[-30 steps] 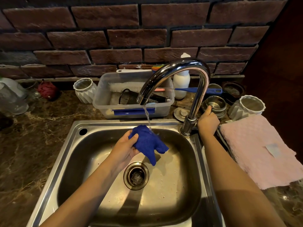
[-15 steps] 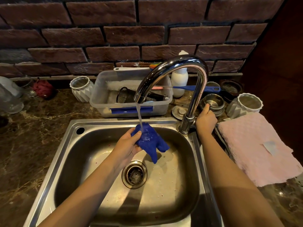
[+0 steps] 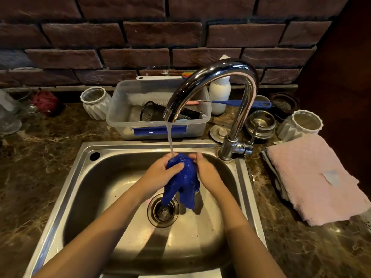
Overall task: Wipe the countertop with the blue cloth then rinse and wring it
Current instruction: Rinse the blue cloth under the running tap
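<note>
The blue cloth (image 3: 183, 181) is soaked and hangs in two wet tails over the drain (image 3: 163, 210) of the steel sink (image 3: 66, 189). My left hand (image 3: 160, 174) grips its top from the left. My right hand (image 3: 206, 173) presses against it from the right. Water runs from the chrome faucet (image 3: 216, 77) in a thin stream onto the top of the cloth, between my hands. The marble countertop (image 3: 40, 149) surrounds the sink.
A clear plastic tub (image 3: 120, 117) with brushes stands behind the sink. White ribbed cups (image 3: 95, 102) (image 3: 303, 124), steel bowls (image 3: 261, 122) and a white bottle (image 3: 219, 93) line the brick wall. A pink towel (image 3: 313, 177) lies right of the sink. The faucet lever (image 3: 254, 133) points up.
My right hand has left the faucet lever and come down onto the cloth. The cloth now hangs longer and wetter under the running water.
</note>
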